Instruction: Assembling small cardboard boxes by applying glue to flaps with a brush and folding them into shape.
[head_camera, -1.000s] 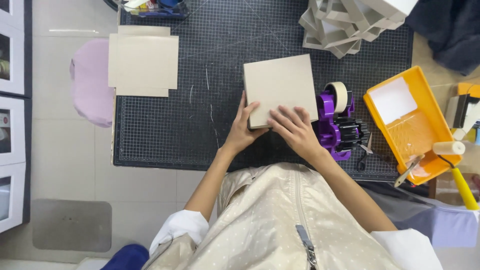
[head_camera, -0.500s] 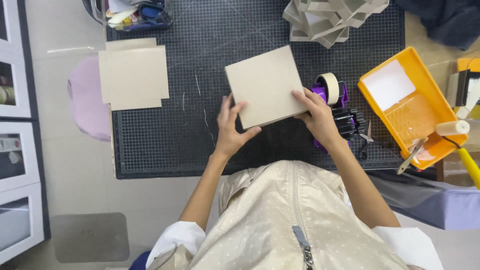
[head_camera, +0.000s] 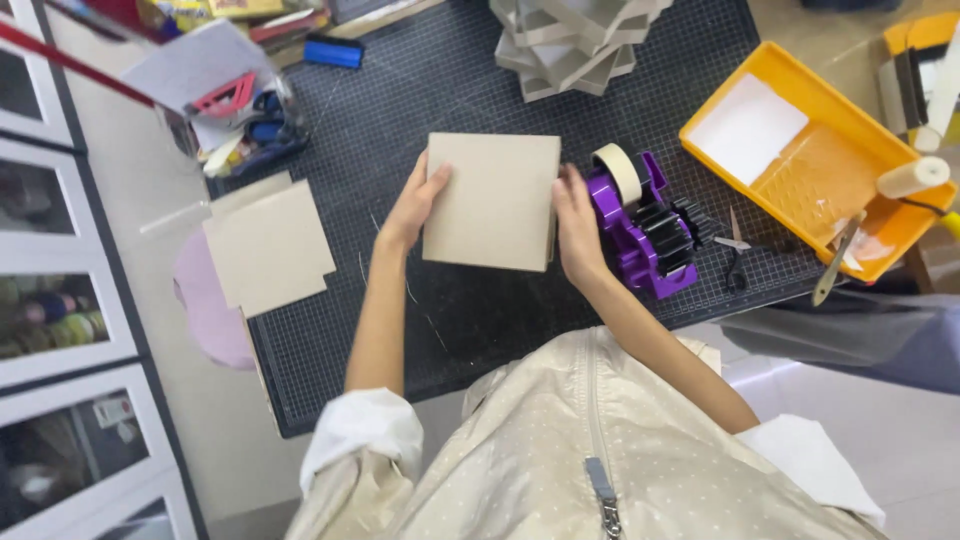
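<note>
A purple tape holder with a cream roll (head_camera: 645, 215) sits just beside the right hand (head_camera: 577, 225). A yellow plastic tray (head_camera: 800, 165) lies farther right. More grey card pieces (head_camera: 268, 245) lie left. The flat, square grey cardboard piece (head_camera: 492, 200) lies over the black grid mat (head_camera: 400, 110) on the worktop, edges almost straight. The left hand (head_camera: 412, 205) and right hand pinch its sides.

Square grey board (head_camera: 492, 200): turned from a tilted position, one corner toward the person, to lie square-on between the hands. Left hand (head_camera: 412, 205): shifted from the board's lower left corner to its left edge, thumb resting on the face. Right hand (head_camera: 577, 222): moved off the board's right corner and top face to its right edge, just beside the purple tape dispenser (head_camera: 650, 225).
</note>
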